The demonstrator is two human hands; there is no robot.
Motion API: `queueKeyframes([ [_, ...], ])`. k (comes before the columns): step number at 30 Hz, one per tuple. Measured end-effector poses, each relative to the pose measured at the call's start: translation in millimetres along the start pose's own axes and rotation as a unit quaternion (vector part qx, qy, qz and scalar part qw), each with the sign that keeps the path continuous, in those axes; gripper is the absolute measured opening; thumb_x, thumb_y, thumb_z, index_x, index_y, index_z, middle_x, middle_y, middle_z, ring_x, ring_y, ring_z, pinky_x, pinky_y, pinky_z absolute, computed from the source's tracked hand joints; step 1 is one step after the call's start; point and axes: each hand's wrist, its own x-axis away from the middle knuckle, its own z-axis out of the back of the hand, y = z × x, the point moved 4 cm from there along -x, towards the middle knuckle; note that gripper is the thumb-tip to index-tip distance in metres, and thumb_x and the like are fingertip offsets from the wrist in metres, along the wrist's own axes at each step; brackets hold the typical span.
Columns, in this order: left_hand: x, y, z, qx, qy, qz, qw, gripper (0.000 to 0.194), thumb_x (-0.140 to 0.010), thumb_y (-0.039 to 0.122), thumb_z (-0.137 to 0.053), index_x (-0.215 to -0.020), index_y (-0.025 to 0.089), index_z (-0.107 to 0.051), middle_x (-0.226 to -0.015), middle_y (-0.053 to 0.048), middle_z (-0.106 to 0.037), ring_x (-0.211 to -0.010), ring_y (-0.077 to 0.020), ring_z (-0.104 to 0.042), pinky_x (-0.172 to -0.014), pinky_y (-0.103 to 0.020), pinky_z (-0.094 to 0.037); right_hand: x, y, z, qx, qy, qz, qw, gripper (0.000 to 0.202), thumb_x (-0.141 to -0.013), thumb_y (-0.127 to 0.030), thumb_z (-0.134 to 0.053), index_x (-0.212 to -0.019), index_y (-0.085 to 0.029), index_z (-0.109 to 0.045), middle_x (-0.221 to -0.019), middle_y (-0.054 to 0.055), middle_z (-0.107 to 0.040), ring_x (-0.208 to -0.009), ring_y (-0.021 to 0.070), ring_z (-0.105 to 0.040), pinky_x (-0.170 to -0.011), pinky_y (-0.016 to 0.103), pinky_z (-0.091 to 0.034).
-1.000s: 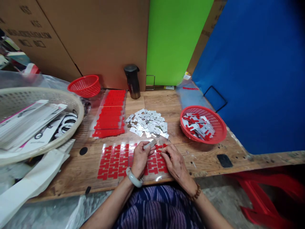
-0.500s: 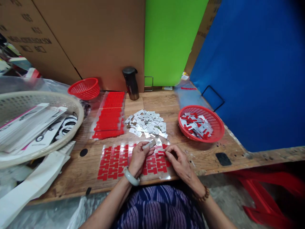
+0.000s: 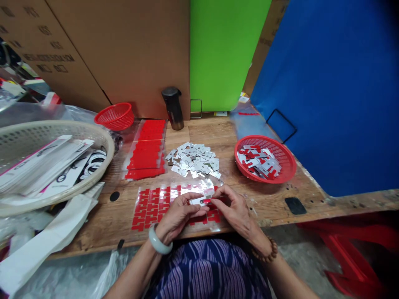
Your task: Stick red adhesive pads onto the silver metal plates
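My left hand (image 3: pixel 182 211) is closed on a small silver metal plate (image 3: pixel 196 201) with a hole in it. Pinched in my right hand (image 3: pixel 232 209) is a red sticker (image 3: pixel 206 201), which lies against the plate's right end. Beneath both hands is a clear sheet of red stickers (image 3: pixel 152 207), partly covered by them. Just beyond it lies a loose pile of silver plates (image 3: pixel 195 160). To the right, a red basket (image 3: pixel 288 166) holds plates, several bearing red stickers.
Stacked red sticker sheets (image 3: pixel 146 149) lie left of the pile. Behind stand a dark bottle (image 3: pixel 173 108) and a small red basket (image 3: pixel 115 116). A large white basket (image 3: pixel 107 160) with printed cards fills the left. Cardboard, green and blue panels close off the back.
My right hand has lifted a red sticker from the sheet and brought it to the plate. My left hand has lowered slightly and turned the plate flatter.
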Motion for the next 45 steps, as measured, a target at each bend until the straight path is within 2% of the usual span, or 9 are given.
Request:
queueKeyframes([
  [15,-1.2,-3.1,-5.3,-0.017,-0.026,-0.007,0.999,0.035,-0.066,0.002,-0.067,-0.098,0.01,-0.055,-0.078,-0.012,-0.072,-0.072,-0.0187,-0.07,-0.076,-0.027,-0.055,2.8,2.4,-6.8,-0.008,0.003,0.006,1.0,0.006,-0.078,-0.018,-0.054,-0.073,-0.019,-0.051,-0.068,-0.003,-0.053,-0.061,0.0107,-0.049,-0.059,0.022,-0.04],
  [28,-1.7,-2.0,-6.0,-0.013,-0.013,-0.009,1.0,0.036,-0.065,0.001,-0.067,-0.098,0.01,-0.055,-0.081,-0.012,-0.072,-0.074,-0.0193,-0.07,-0.076,-0.027,-0.055,4.3,-5.8,-6.0,0.023,0.003,0.027,0.999,0.007,-0.08,-0.014,-0.049,-0.075,-0.019,-0.051,-0.069,-0.002,-0.053,-0.064,0.0114,-0.049,-0.06,0.022,-0.039],
  [36,-1.9,0.9,-6.7,-0.016,-0.022,0.001,1.0,0.034,-0.067,-0.003,-0.062,-0.099,0.008,-0.054,-0.08,-0.012,-0.072,-0.073,-0.0177,-0.07,-0.079,-0.027,-0.054,1.4,-4.1,-4.9,0.0,-0.003,0.012,1.0,0.008,-0.079,-0.016,-0.055,-0.073,-0.019,-0.05,-0.068,-0.004,-0.051,-0.062,0.0104,-0.048,-0.06,0.021,-0.038],
  [45,-0.5,2.6,-9.4,-0.023,-0.007,-0.008,1.0,0.034,-0.067,-0.002,-0.062,-0.099,0.009,-0.053,-0.079,-0.013,-0.072,-0.073,-0.0179,-0.07,-0.078,-0.026,-0.054,2.5,-7.7,-4.5,0.019,-0.004,0.018,1.0,0.009,-0.08,-0.013,-0.052,-0.075,-0.019,-0.05,-0.07,-0.003,-0.052,-0.065,0.0105,-0.049,-0.061,0.021,-0.038],
])
